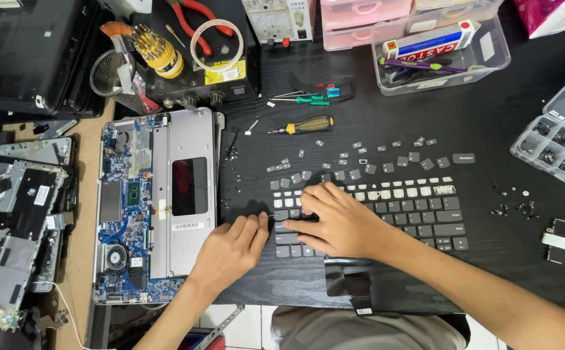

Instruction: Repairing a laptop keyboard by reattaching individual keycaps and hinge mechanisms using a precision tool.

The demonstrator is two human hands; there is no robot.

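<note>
A black laptop keyboard lies on the dark table with its top rows of keycaps off, leaving white mounts bare. Several loose grey keycaps are scattered just beyond it. My right hand rests flat on the keyboard's left part, fingers pointing left. My left hand sits at the keyboard's left edge, thumb and fingers pinched at a small keycap. Whether that keycap is lifted I cannot tell.
An opened laptop base with bare circuit board lies left. A yellow-handled screwdriver and smaller drivers lie behind the keycaps. Small screws, a compartment box, a clear bin and a laptop part surround.
</note>
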